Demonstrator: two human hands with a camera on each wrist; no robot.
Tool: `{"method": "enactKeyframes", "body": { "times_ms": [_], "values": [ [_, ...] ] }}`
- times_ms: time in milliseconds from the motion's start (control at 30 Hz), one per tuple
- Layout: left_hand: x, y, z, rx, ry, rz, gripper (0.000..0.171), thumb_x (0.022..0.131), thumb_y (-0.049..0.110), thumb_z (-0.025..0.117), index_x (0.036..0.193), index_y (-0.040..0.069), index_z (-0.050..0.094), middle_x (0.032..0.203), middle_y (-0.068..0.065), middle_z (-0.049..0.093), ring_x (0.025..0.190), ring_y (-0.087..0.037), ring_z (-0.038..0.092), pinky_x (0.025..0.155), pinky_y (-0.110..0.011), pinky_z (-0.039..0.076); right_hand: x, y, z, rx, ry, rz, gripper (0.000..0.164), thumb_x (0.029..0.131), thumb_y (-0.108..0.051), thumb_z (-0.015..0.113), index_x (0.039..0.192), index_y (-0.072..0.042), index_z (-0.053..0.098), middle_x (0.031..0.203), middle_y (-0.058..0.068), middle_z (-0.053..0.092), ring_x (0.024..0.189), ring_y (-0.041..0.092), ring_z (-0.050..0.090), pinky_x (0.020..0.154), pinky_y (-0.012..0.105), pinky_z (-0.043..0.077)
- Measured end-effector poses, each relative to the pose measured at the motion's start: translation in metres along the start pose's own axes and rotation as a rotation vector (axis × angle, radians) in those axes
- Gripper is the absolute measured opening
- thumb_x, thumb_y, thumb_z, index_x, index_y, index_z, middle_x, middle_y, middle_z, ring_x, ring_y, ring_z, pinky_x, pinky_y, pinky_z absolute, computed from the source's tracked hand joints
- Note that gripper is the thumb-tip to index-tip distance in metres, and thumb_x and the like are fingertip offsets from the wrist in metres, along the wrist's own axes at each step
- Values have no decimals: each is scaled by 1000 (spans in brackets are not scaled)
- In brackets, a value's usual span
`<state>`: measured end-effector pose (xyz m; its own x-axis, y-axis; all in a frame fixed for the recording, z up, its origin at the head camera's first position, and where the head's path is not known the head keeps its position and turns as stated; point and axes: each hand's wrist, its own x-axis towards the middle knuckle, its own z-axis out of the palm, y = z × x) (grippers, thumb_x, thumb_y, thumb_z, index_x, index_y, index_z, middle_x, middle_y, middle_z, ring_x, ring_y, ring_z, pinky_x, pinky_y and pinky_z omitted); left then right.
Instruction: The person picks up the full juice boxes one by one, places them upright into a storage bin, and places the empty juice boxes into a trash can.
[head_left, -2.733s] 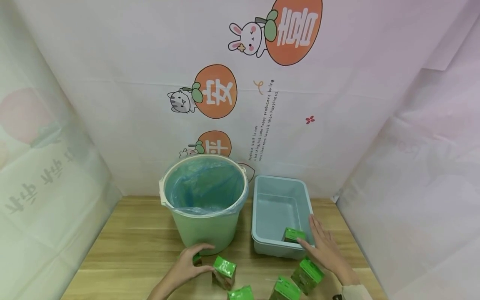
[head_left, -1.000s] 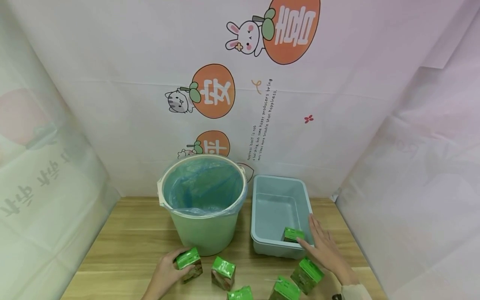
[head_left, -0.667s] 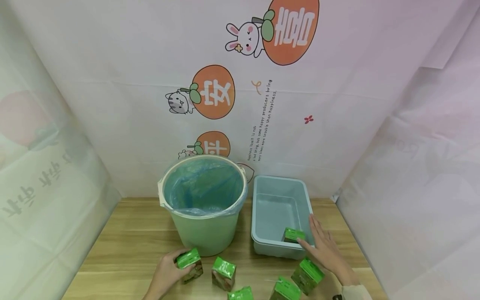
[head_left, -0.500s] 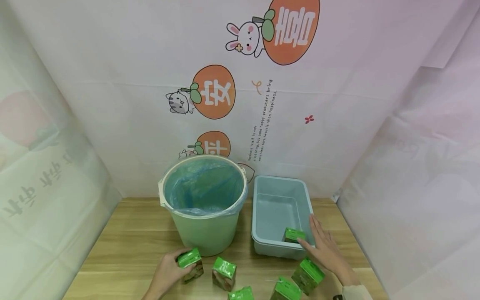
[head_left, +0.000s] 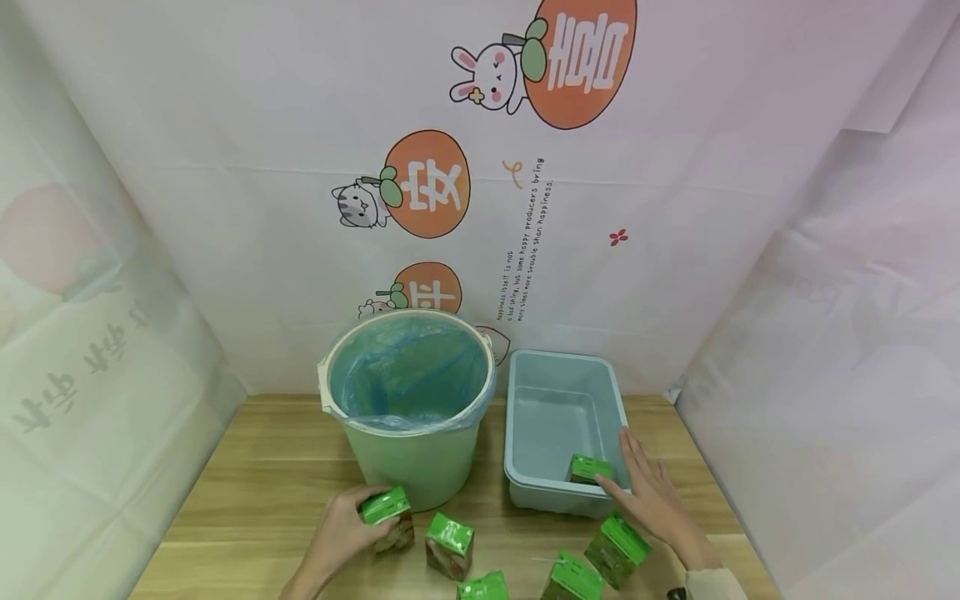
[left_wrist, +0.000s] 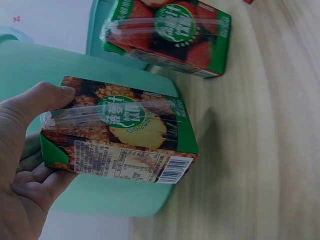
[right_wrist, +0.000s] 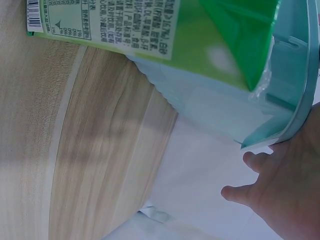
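My left hand (head_left: 343,531) grips a juice box (head_left: 390,518) with a green top, in front of the bucket. In the left wrist view this juice box (left_wrist: 120,131) has a pineapple picture and a straw on its side, with the thumb on one face and fingers behind. A second juice box (left_wrist: 172,36), with red fruit, stands close by; the head view shows that juice box (head_left: 450,546) just right of the held one. My right hand (head_left: 654,498) rests on the right rim of the blue bin (head_left: 558,357), fingers extended. One juice box (head_left: 589,468) lies inside that bin.
A pale green bucket (head_left: 420,467) with a blue bag liner stands left of the bin. More juice boxes stand along the near edge: one juice box (head_left: 483,587) in the middle, another (head_left: 572,578) to its right, and a third (head_left: 618,550) near my right hand.
My left hand has reached left to the pineapple juice box, gripped it, and now shifts it slightly up and right. My right hand has stayed on the bin's rim.
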<state>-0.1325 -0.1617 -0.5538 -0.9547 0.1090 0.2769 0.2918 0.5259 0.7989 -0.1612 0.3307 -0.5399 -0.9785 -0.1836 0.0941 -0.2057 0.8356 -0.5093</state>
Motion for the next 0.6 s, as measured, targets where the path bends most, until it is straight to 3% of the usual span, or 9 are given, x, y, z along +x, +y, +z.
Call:
{"method": "enactKeyframes", "body": {
  "times_ms": [267, 433, 600],
  "values": [
    [8, 17, -2, 35, 1, 44, 34, 73, 10, 95, 103, 4, 82, 95, -7, 78, 75, -8, 67, 64, -25, 56, 0, 1, 1, 9, -7, 4, 97, 106, -49, 59, 168, 2, 4, 173, 30, 5, 155, 55, 8, 113, 84, 2],
    [13, 29, -2, 0, -18, 65, 32, 75, 10, 93, 105, 5, 82, 96, -7, 78, 74, -6, 65, 61, -25, 54, 1, 1, 2, 21, 1, -3, 97, 106, -49, 59, 168, 2, 5, 172, 30, 6, 156, 55, 8, 113, 84, 2],
    [19, 41, -3, 0, -26, 128, 31, 76, 10, 93, 106, 6, 82, 96, -5, 79, 75, -6, 66, 61, -25, 55, 0, 1, 1, 25, 0, 10, 99, 106, -50, 60, 168, 2, 4, 173, 29, 5, 157, 53, 6, 113, 84, 1]
  ]
}}
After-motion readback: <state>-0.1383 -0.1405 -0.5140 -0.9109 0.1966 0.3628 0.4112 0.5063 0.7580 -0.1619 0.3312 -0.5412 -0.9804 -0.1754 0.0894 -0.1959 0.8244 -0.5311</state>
